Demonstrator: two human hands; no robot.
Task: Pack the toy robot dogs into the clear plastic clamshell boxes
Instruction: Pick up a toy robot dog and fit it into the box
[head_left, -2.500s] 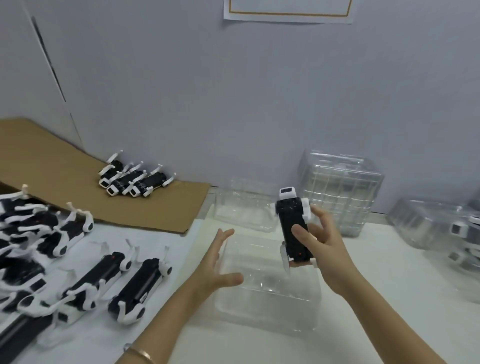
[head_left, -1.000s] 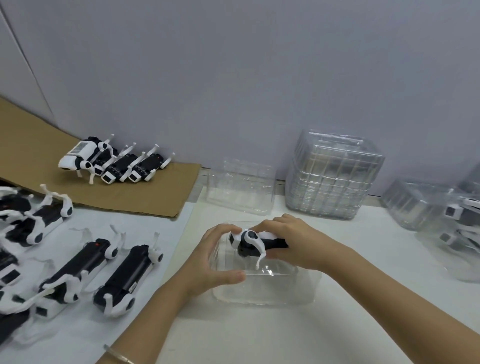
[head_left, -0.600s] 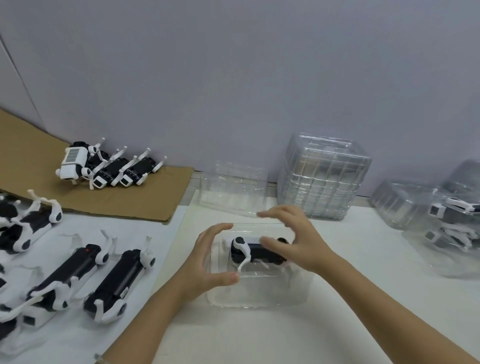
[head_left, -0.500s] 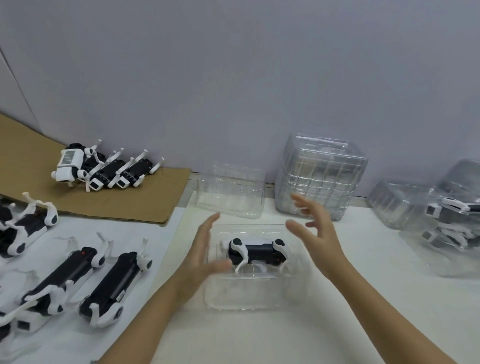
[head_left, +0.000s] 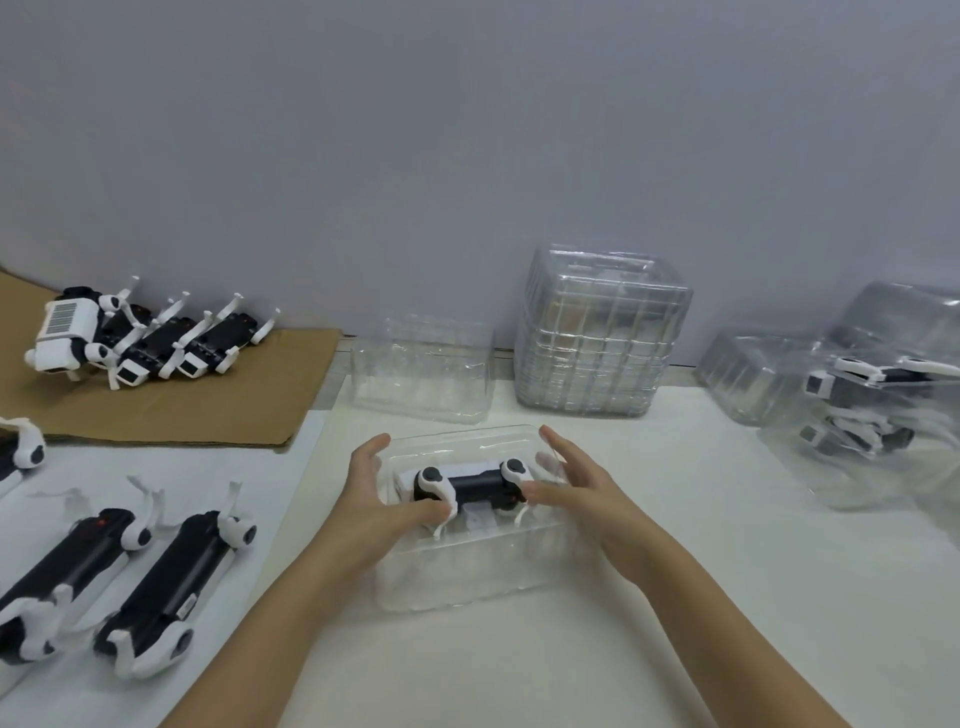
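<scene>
Now we see dog lying crosswise in box; left grip and right grip flank its ends, both released, thumbs touching it.

Near the middle of the white table, a toy robot dog lies in an open clamshell box, while the left hand and right hand, fingers straight, touch its two ends.

Packed boxes at right: blurred, cut off by edge.
</scene>
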